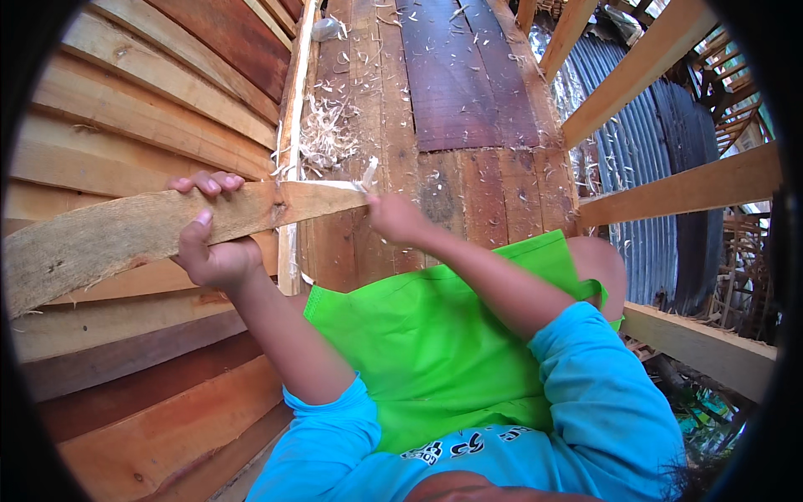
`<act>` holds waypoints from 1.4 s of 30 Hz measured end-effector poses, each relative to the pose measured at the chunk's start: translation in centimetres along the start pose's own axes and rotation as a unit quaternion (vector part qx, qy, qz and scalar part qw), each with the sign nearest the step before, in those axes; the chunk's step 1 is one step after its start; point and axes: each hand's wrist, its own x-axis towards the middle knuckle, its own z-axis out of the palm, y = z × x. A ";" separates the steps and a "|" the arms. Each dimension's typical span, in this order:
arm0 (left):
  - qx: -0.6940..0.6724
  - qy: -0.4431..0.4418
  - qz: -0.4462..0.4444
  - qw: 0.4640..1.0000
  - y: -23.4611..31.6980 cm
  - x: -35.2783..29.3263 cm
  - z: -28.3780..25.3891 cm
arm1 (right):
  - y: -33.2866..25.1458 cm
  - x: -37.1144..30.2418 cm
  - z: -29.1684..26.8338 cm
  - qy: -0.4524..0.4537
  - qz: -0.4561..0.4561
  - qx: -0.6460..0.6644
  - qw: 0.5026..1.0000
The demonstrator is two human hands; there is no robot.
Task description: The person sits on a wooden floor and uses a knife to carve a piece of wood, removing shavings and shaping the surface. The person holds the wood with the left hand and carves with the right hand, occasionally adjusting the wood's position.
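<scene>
My left hand (219, 243) is wrapped round a long rough wooden plank (117, 238), thumb on its face and fingers over the upper edge. The plank runs from the far left rim to the middle, where its end narrows. Beside that end is my right hand (396, 219), closed, with its knuckles up. Whatever it grips is mostly hidden and slightly blurred. A pale strip lies along the plank's upper edge near this hand, and a curled wood shaving (369, 172) stands up there. A green cloth (435, 335) covers my lap.
A heap of shavings (328, 134) lies on the plank floor (360, 243), with more scattered around a dark smooth panel (468, 92). A board wall (150, 151) rises at left. Wooden rails (686, 197) stand at right, before corrugated metal sheeting (627, 159).
</scene>
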 end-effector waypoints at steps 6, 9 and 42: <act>0.021 0.023 0.014 0.999 -0.1 0.3 0.2 | 2.0 0.2 0.2 0.065 -0.012 -0.076 0.995; 0.026 0.040 0.016 0.999 0.1 0.2 0.0 | 1.3 -0.3 0.3 0.100 -0.019 -0.119 0.988; 0.002 -0.013 0.003 1.000 0.3 0.2 -0.3 | 2.0 -0.3 -1.8 0.042 0.025 -0.186 0.981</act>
